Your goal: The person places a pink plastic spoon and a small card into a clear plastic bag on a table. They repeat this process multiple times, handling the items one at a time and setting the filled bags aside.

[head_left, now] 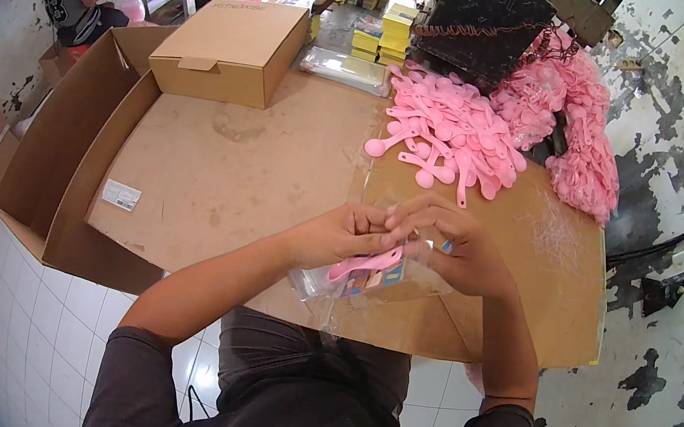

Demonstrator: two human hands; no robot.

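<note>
Pink spoon [365, 265] and clear bag [419, 296], held between my two hands over the near edge of the table [225, 147]
Left to right: open carton [54, 135], against the table's side; closed box [229, 52], set back, seemingly to leave working room; my left hand [343, 234], thumb and fingers pinching the bag's upper edge, likely to steady it; the spoon, lying along a printed card [377, 284], in or on the bag I cannot tell; loose pile of spoons [457, 133], beyond, probably placed for easy reach; my right hand [471, 250], fingers curled, fingertips meeting the left's, its exact grip hidden; larger pink heap [590, 129], far right, apparently set aside as stock
</note>
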